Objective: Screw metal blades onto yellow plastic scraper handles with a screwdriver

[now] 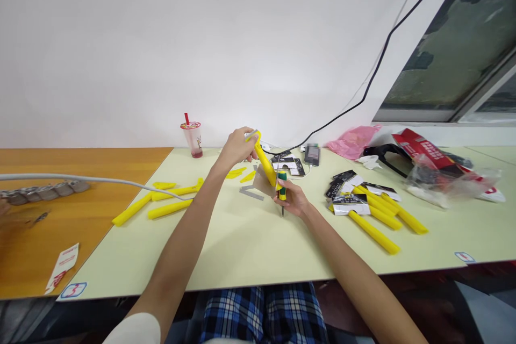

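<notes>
My left hand (239, 148) is up near the wall side of the table, its fingers closed round the top of a yellow plastic handle (265, 162) with a grey strip at its head. The handle slants down to the right, its lower end touching my right hand (294, 198). In that hand is a screwdriver (282, 185) with a green and yellow grip, its shaft pointing down. A thin upright metal edge shows beside the grip; its kind is unclear. Grey strips (252, 193) and small yellow pieces (236, 172) lie below my left hand.
More yellow handles (169, 208) lie left; carded ones (374, 231) lie right. A cup with a red straw (192, 140) stands at the back left. Behind are a phone (312, 155) and black cable (338, 116). Plastic bags (435, 183) crowd the right. A grey cable (100, 181) crosses at left.
</notes>
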`<act>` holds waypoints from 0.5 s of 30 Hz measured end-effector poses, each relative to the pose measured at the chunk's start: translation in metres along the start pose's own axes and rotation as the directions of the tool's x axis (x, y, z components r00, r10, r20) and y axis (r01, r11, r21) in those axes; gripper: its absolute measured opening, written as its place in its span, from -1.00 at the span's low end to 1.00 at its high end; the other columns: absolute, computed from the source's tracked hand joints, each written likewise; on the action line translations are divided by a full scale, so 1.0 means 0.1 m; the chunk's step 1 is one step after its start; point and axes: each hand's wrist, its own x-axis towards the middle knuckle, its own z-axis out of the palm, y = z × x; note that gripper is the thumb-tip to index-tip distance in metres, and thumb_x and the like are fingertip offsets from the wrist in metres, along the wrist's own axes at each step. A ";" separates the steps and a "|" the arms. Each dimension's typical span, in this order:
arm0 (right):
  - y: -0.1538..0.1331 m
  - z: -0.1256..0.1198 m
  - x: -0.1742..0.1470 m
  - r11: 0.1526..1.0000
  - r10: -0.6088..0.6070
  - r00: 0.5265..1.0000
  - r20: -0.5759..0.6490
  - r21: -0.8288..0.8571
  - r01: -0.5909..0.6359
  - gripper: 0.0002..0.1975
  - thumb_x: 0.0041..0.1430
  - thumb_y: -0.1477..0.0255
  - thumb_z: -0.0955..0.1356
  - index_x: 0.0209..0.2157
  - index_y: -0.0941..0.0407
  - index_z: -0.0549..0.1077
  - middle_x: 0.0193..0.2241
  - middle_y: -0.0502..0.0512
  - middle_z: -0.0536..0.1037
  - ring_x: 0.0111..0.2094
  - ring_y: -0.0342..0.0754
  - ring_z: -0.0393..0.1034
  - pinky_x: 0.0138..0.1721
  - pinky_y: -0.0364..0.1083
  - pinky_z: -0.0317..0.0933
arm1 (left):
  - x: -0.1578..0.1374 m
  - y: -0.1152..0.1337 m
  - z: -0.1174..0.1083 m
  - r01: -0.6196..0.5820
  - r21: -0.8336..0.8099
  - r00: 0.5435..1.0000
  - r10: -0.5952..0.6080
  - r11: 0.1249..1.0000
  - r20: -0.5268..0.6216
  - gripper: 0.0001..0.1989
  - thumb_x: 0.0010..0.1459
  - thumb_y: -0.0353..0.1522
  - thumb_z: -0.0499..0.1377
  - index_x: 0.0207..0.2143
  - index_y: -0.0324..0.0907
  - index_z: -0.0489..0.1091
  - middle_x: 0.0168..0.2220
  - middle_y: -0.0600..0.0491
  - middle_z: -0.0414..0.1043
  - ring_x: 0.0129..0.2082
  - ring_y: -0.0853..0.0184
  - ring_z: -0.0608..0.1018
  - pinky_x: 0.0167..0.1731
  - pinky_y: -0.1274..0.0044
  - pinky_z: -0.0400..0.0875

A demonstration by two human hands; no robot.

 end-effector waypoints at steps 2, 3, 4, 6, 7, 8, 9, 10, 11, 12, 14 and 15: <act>0.00 0.00 0.00 1.000 -0.018 1.000 0.003 -0.003 0.018 -0.51 -0.12 0.17 0.69 -0.40 0.09 0.43 -0.49 0.04 0.56 -0.55 -0.13 0.44 -0.73 -0.26 -0.22 | 0.00 -0.01 0.02 -0.020 0.010 1.000 0.020 1.000 0.018 -0.50 0.42 -0.17 0.19 0.28 -0.24 0.40 -0.56 0.05 0.58 -0.56 0.22 0.64 -0.47 0.49 0.49; 0.01 0.00 0.00 1.000 -0.025 1.000 0.004 -0.006 0.025 -0.52 -0.12 0.18 0.69 -0.39 0.09 0.44 -0.47 0.04 0.57 -0.53 -0.13 0.44 -0.73 -0.27 -0.21 | -0.01 -0.01 0.02 -0.031 0.021 0.999 0.030 0.999 0.029 -0.51 0.42 -0.16 0.19 0.26 -0.24 0.42 -0.55 0.05 0.59 -0.55 0.22 0.64 -0.45 0.48 0.50; 0.01 0.00 -0.01 0.999 -0.031 1.000 0.006 -0.012 0.031 -0.52 -0.12 0.18 0.69 -0.38 0.10 0.45 -0.46 0.05 0.58 -0.52 -0.13 0.44 -0.73 -0.27 -0.20 | -0.02 0.00 0.02 -0.038 0.036 0.999 0.037 0.999 0.039 -0.51 0.42 -0.16 0.19 0.26 -0.24 0.42 -0.54 0.05 0.59 -0.56 0.22 0.64 -0.44 0.48 0.51; 0.01 0.01 -0.01 0.999 -0.036 0.999 0.010 -0.025 0.036 -0.53 -0.13 0.17 0.69 -0.35 0.10 0.49 -0.47 0.07 0.58 -0.50 -0.12 0.45 -0.72 -0.28 -0.17 | -0.05 0.01 0.02 -0.046 0.078 0.997 0.041 0.996 0.069 -0.50 0.42 -0.15 0.19 0.26 -0.25 0.41 -0.54 0.04 0.61 -0.58 0.24 0.62 -0.41 0.46 0.52; 0.01 0.02 -0.02 0.999 -0.034 0.999 0.011 -0.032 0.034 -0.53 -0.13 0.17 0.69 -0.34 0.10 0.51 -0.48 0.07 0.58 -0.50 -0.11 0.45 -0.72 -0.28 -0.17 | -0.07 0.02 0.01 -0.049 0.101 0.995 0.040 0.994 0.092 -0.49 0.41 -0.15 0.19 0.26 -0.26 0.40 -0.53 0.04 0.62 -0.59 0.24 0.61 -0.39 0.45 0.52; 0.02 0.03 -0.02 0.999 -0.031 0.999 0.011 -0.039 0.031 -0.53 -0.12 0.17 0.69 -0.33 0.11 0.52 -0.50 0.07 0.57 -0.51 -0.11 0.44 -0.72 -0.28 -0.17 | -0.09 0.03 0.01 -0.054 0.123 0.992 0.039 0.991 0.123 -0.49 0.41 -0.14 0.19 0.26 -0.26 0.40 -0.52 0.03 0.63 -0.58 0.24 0.61 -0.37 0.45 0.52; 0.02 0.04 -0.02 0.999 -0.030 1.000 0.008 -0.044 0.030 -0.54 -0.11 0.16 0.68 -0.33 0.11 0.53 -0.53 0.06 0.55 -0.53 -0.11 0.43 -0.72 -0.27 -0.15 | -0.11 0.03 0.02 -0.062 0.142 0.986 0.039 0.988 0.162 -0.49 0.41 -0.14 0.20 0.25 -0.26 0.41 -0.50 0.02 0.64 -0.57 0.23 0.62 -0.36 0.44 0.52; 0.02 0.05 -0.02 0.998 -0.032 0.999 0.002 -0.047 0.032 -0.54 -0.10 0.15 0.68 -0.33 0.11 0.53 -0.56 0.04 0.54 -0.55 -0.12 0.41 -0.71 -0.26 -0.10 | -0.12 0.04 0.02 -0.072 0.156 0.978 0.038 0.985 0.206 -0.49 0.40 -0.13 0.20 0.25 -0.26 0.41 -0.49 0.01 0.65 -0.55 0.22 0.63 -0.35 0.44 0.51; 0.02 0.06 -0.02 0.998 -0.036 0.999 -0.005 -0.047 0.036 -0.54 -0.10 0.15 0.68 -0.35 0.11 0.52 -0.57 0.03 0.52 -0.57 -0.13 0.39 -0.70 -0.25 -0.03 | -0.13 0.04 0.03 -0.082 0.169 0.968 0.038 0.982 0.249 -0.48 0.38 -0.12 0.21 0.24 -0.25 0.42 -0.48 0.01 0.66 -0.53 0.21 0.64 -0.35 0.44 0.50; 0.03 0.06 -0.01 0.998 -0.046 0.999 -0.015 -0.043 0.045 -0.53 -0.10 0.14 0.68 -0.36 0.11 0.52 -0.58 0.01 0.52 -0.58 -0.15 0.37 -0.67 -0.24 0.05 | -0.14 0.04 0.05 -0.095 0.181 0.958 0.040 0.979 0.285 -0.49 0.37 -0.12 0.23 0.22 -0.25 0.44 -0.47 0.02 0.66 -0.52 0.20 0.65 -0.36 0.44 0.50; 0.02 0.07 0.00 0.997 -0.068 0.997 -0.036 -0.029 0.067 -0.50 -0.14 0.13 0.70 -0.34 0.11 0.52 -0.55 -0.02 0.52 -0.59 -0.18 0.34 -0.61 -0.22 0.17 | -0.14 0.04 0.09 -0.133 0.207 0.944 0.060 0.969 0.323 -0.53 0.35 -0.13 0.24 0.17 -0.23 0.49 -0.46 0.03 0.64 -0.49 0.20 0.65 -0.33 0.43 0.49; 0.02 0.08 0.00 0.997 -0.077 0.996 -0.046 -0.022 0.076 -0.48 -0.16 0.13 0.70 -0.32 0.12 0.52 -0.53 -0.03 0.52 -0.60 -0.20 0.32 -0.60 -0.21 0.19 | -0.14 0.04 0.10 -0.155 0.222 0.944 0.077 0.963 0.321 -0.57 0.35 -0.14 0.25 0.13 -0.21 0.51 -0.43 0.03 0.65 -0.47 0.21 0.65 -0.30 0.43 0.48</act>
